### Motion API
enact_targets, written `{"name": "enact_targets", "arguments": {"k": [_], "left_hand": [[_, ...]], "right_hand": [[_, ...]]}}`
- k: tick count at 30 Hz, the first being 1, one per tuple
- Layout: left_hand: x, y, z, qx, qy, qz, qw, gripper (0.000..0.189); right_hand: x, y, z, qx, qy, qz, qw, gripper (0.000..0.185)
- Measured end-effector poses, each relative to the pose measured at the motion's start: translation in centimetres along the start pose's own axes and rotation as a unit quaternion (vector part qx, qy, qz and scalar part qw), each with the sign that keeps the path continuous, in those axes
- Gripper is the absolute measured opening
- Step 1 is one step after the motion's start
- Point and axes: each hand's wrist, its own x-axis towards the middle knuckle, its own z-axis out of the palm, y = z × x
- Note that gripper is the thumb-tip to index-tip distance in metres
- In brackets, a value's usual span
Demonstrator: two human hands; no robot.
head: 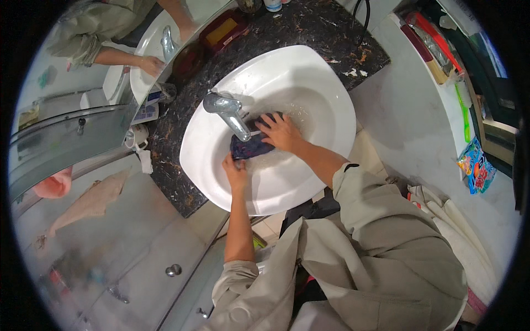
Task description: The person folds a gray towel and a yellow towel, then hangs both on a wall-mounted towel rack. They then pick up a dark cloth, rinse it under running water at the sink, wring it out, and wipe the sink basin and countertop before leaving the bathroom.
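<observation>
A dark navy cloth (252, 147) lies wet and bunched in the white washbasin (327, 165), in shallow cloudy water. My left hand (235, 170) grips its near left corner between thumb and fingers. Spread over the cloth's right side is my right hand (282, 133), fingers apart and pressing down. Above the cloth juts the chrome faucet (227, 109), whose spout hides part of it. No stream of water is visible from the spout.
Dark marbled countertop (285, 35) surrounds the basin. A dark red box (223, 31) stands at the back, and a white mug (136, 136) at the left edge. A mirror fills the upper left. On the right, a shelf holds a green brush (463, 111), with a blue packet (477, 167) beside it.
</observation>
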Motion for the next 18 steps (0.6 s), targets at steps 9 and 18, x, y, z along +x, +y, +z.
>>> {"name": "enact_targets", "arguments": {"k": [9, 18], "left_hand": [[0.1, 4.8, -1.7, -0.559, -0.138, -0.250, 0.778, 0.078], [3.7, 1.4, -0.3, -0.744, -0.307, -0.187, 0.563, 0.061]], "right_hand": [[1.6, -6.7, 2.7, 0.294, -0.031, 0.404, 0.866, 0.051], [-2.0, -15.8, -3.2, 0.416, 0.171, -0.040, 0.892, 0.020]]}}
